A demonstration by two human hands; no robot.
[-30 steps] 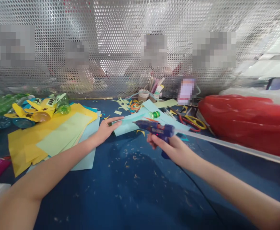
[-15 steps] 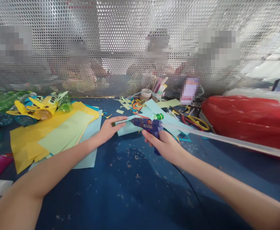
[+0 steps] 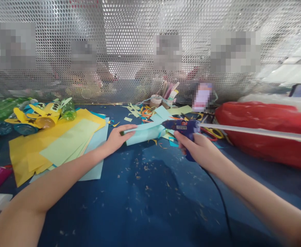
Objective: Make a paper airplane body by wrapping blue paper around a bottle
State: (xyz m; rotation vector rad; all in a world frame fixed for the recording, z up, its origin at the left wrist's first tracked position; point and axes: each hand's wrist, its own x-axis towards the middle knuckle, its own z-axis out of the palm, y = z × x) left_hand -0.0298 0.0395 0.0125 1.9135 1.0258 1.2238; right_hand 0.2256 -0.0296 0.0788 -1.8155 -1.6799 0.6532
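My left hand (image 3: 116, 139) pinches the left end of a light blue paper sheet (image 3: 144, 135), which curves around something lying on its side. A bit of dark green shows at that end by my fingers. In my right hand (image 3: 200, 149) is a dark blue hot glue gun (image 3: 185, 126), my fingers wrapped around its handle. Its nozzle points left, at the right end of the paper; whether it touches is unclear. A long whitish glue stick (image 3: 248, 131) juts out of its back, and a black cord (image 3: 221, 195) hangs below.
Yellow and green paper sheets (image 3: 68, 140) and plastic bottle crafts (image 3: 47, 115) lie left. Paper scraps (image 3: 137, 111), a cup of sticks (image 3: 155, 101) and a phone (image 3: 202, 96) stand near the perforated metal screen (image 3: 130, 41). Yellow-handled scissors (image 3: 216, 133) and a red plastic bag (image 3: 264, 133) are right.
My right hand has moved the glue gun rightward along the paper, from near my left fingers to the far end. My left hand has stayed on the paper. The green bottle neck seen before is now hidden.
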